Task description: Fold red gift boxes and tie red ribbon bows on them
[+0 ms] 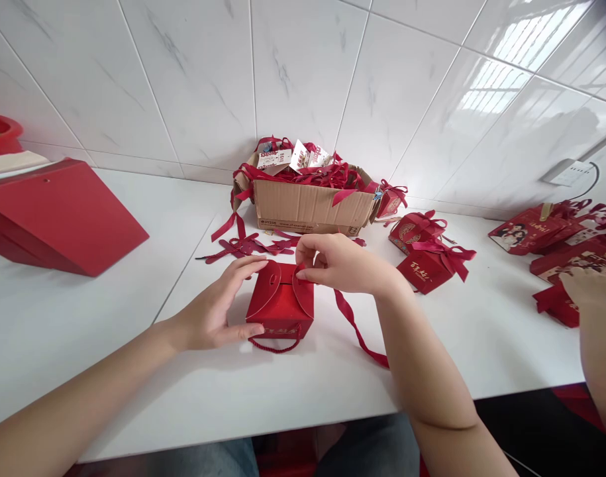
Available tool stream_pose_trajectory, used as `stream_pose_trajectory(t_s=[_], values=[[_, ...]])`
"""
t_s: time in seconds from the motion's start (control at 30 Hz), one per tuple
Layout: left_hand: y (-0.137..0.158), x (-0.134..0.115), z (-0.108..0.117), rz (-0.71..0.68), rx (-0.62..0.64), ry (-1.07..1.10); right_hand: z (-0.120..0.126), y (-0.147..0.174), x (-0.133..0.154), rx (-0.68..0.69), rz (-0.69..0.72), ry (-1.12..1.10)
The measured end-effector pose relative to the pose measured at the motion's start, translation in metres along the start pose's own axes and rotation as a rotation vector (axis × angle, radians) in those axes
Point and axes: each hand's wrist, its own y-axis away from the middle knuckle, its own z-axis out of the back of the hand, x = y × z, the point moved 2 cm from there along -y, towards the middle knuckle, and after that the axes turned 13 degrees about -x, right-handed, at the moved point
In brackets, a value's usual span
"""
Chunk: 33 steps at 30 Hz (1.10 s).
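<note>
The white bench (198, 404) carries a red gift box (280, 310) at centre; the left hand (219, 306), at 9 o'clock, grips it; the right hand (341, 262), at 2 o'clock, pinches beside a flap (305, 291), its hold unclear.

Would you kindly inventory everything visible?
Gift box: one, red, between hands
Ribbons: many, red, carton and table
Carton: one, brown, by wall
Tags: several, white, in carton
Bowed boxes: three, red, carton's right
Photo boxes: several, red, right
Angular object: one, red, left
Basin: one, red, far left
Outlet: one, white, right wall
Table: one, white, below
Tiles: many, white, wall
Co-worker's arm: one, rightmost
Legs: two, denim blue, bottom
Left hand: one, box's left
Right hand: one, box's top
</note>
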Motion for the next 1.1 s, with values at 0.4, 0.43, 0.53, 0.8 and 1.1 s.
stream_pose_trajectory(t_s=[0.4, 0.43, 0.53, 0.8, 1.1], values=[[0.0001, -0.001, 0.0, 0.013, 0.022, -0.003, 0.0079, 0.0025, -0.0021, 0.036, 0.058, -0.069], [0.0, -0.0011, 0.0001, 0.013, 0.024, -0.008, 0.0091, 0.0033, -0.0026, 0.048, 0.063, -0.071], [-0.0004, -0.0014, 0.0007, 0.006, 0.026, -0.01, 0.01, 0.0046, -0.0036, 0.067, 0.077, -0.085], [-0.0015, -0.0021, 0.0003, 0.0, -0.001, -0.003, 0.0006, 0.0008, -0.0049, 0.027, 0.075, -0.1], [-0.002, -0.0036, 0.0004, -0.006, 0.012, 0.012, 0.0052, -0.0002, -0.006, 0.175, 0.125, -0.098]])
